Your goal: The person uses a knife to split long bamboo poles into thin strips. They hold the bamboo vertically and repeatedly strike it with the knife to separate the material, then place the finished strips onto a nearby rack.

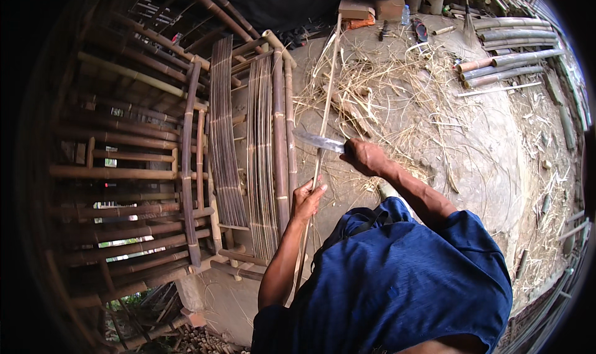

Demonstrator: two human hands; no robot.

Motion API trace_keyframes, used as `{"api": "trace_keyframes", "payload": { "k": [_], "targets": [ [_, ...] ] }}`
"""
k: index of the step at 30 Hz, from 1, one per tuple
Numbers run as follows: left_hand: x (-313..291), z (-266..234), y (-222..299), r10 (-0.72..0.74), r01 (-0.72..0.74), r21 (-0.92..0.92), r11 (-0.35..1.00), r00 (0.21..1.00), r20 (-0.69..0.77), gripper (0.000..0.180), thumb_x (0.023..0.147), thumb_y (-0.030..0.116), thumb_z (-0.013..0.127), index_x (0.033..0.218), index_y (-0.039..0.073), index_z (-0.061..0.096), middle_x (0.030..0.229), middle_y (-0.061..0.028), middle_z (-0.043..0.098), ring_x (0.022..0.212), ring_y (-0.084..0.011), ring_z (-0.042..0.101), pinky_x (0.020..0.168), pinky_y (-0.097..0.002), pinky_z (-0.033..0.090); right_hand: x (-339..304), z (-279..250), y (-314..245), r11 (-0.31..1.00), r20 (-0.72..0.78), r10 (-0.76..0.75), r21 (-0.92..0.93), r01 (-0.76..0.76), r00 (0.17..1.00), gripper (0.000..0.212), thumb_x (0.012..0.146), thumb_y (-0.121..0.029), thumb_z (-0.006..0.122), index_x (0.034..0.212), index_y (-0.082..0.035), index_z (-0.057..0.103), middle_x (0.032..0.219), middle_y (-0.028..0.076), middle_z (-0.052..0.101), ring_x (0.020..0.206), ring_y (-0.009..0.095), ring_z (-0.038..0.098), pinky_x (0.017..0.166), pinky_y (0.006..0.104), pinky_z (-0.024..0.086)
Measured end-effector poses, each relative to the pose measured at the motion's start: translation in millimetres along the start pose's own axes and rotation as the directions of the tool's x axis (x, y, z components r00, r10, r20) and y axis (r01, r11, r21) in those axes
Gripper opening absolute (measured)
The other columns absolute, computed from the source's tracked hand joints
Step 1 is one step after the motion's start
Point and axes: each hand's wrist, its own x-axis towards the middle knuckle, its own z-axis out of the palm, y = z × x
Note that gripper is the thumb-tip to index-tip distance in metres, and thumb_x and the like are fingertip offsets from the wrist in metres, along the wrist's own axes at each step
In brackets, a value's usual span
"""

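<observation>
My right hand [365, 157] is closed round the handle of a large knife [320, 141], its long pale blade pointing left. The blade lies across a long, thin bamboo strip [327, 99] and appears to touch it. Lower down, my left hand [307, 199] grips the same strip, fingers wrapped round it. From there the strip runs up toward the boxes at the far end and back past my left side. The knife's handle is mostly hidden in my right hand.
A bamboo bench [279, 136] with rows of dark slats stands at the left, beside a bamboo railing [188, 161]. Pale shavings [397, 84] litter the floor. Cut bamboo poles [506, 68] lie at the far right. A cardboard box [356, 9] and a bottle [405, 15] stand at the far end.
</observation>
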Motion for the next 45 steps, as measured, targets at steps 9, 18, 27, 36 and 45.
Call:
{"api": "trace_keyframes", "payload": {
  "k": [9, 18, 27, 36, 45],
  "targets": [
    [34, 58, 40, 0.202, -0.205, 0.194, 0.959, 0.979, 0.036, 0.047, 0.089, 0.012, 0.066, 0.133, -0.001, 0.054, 0.057, 0.0088, 0.042, 0.042, -0.0013, 0.035, 0.038, -0.0218, 0.029, 35, -26, 61, 0.963, -0.308, -0.12, -0.267, 0.035, 0.944, 0.054, 0.098, -0.056, 0.043, 0.084, -0.006, 0.06, 0.061, 0.014, 0.063, 0.057, 0.031, 0.065, 0.046, 0.0437, 0.048],
    [51, 62, 45, 0.282, -0.288, 0.24, 0.927, 0.958, 0.058, 0.049, 0.09, 0.006, 0.061, 0.138, 0.0, 0.05, 0.053, 0.0092, 0.04, 0.041, -0.0014, 0.034, 0.038, -0.022, 0.027, 32, -62, 36, 0.985, -0.045, -0.103, -0.146, 0.095, 0.994, 0.059, 0.094, -0.061, 0.045, 0.089, -0.004, 0.06, 0.077, 0.02, 0.066, 0.07, 0.039, 0.067, 0.06, 0.0473, 0.052],
    [-5, 22, 92, 0.077, -0.078, 0.047, 0.996, 0.997, 0.03, 0.044, 0.091, 0.002, 0.059, 0.134, -0.005, 0.052, 0.062, 0.0084, 0.044, 0.048, -0.0005, 0.036, 0.043, -0.0208, 0.029, 21, -41, -33, 0.969, 0.036, -0.229, -0.087, 0.231, 0.973, 0.056, 0.094, -0.06, 0.048, 0.098, -0.006, 0.063, 0.079, 0.019, 0.067, 0.075, 0.037, 0.069, 0.062, 0.047, 0.055],
    [-40, -9, 55, 0.164, -0.18, 0.218, 0.959, 0.982, 0.091, 0.045, 0.089, 0.0, 0.06, 0.133, -0.007, 0.051, 0.072, 0.0085, 0.042, 0.061, -0.0007, 0.034, 0.052, -0.0199, 0.029, 38, -29, -10, 0.979, -0.042, -0.115, -0.173, 0.106, 0.992, 0.059, 0.096, -0.06, 0.043, 0.083, -0.006, 0.064, 0.066, 0.021, 0.064, 0.06, 0.038, 0.065, 0.054, 0.0488, 0.05],
    [-60, -32, 69, 0.281, -0.295, 0.3, 0.907, 0.956, 0.09, 0.044, 0.089, 0.004, 0.061, 0.132, -0.003, 0.053, 0.07, 0.0064, 0.045, 0.061, -0.0022, 0.038, 0.053, -0.0204, 0.033, 80, -71, 6, 0.976, -0.141, -0.166, -0.168, 0.142, 0.976, 0.061, 0.095, -0.063, 0.041, 0.094, -0.007, 0.066, 0.072, 0.02, 0.066, 0.068, 0.039, 0.066, 0.06, 0.0481, 0.052]
  ]
}}
